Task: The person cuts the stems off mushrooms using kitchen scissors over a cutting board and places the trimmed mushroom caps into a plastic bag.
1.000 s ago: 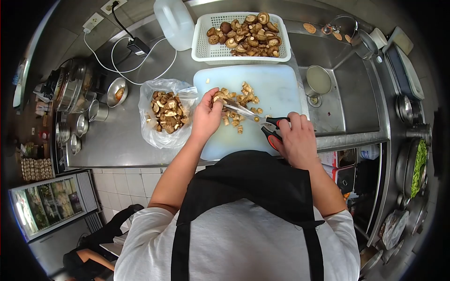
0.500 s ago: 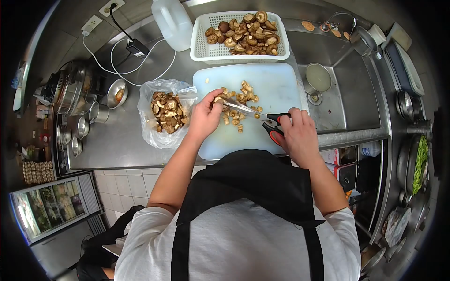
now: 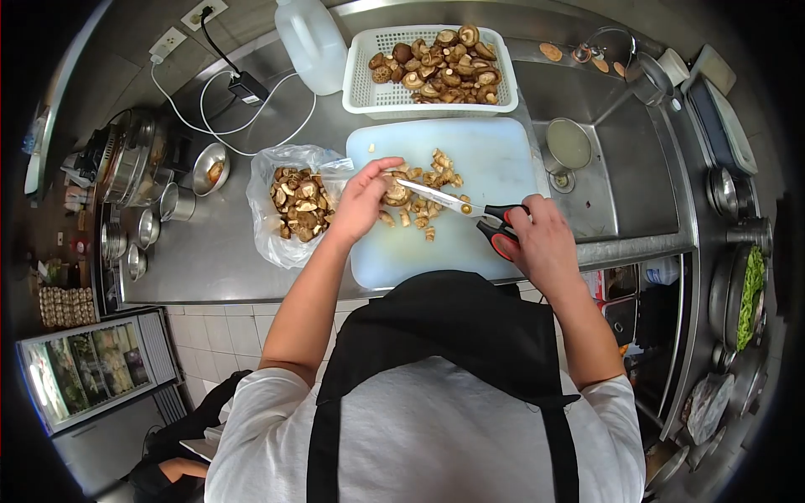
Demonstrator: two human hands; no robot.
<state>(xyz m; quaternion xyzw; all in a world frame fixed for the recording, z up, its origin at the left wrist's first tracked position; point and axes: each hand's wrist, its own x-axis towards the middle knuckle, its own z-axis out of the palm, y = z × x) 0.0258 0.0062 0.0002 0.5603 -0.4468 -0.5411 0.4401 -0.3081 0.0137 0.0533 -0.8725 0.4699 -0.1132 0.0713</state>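
1. Grasping red-and-black scissors (image 3: 438, 196) with the right hand (image 3: 543, 243), aiming closed blades toward the left hand (image 3: 360, 207).
2. Touching a mushroom (image 3: 396, 194) with the left fingers; cannot tell whether gripped.
3. Just right of those fingers, on the cutting board (image 3: 486, 159): cut stems (image 3: 440, 173).
4. Left of them: plastic bag (image 3: 270, 245) of mushrooms.

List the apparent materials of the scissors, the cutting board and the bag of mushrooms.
Scissors: shiny metal blades, likely steel, judging by their bright glare; black-and-red handles, probably plastic, perhaps part rubber.
Cutting board: probably plastic, smooth, pale and faintly bluish, with no wood grain visible.
Bag: thin plastic film, apparently, being see-through, crinkled and glossy.
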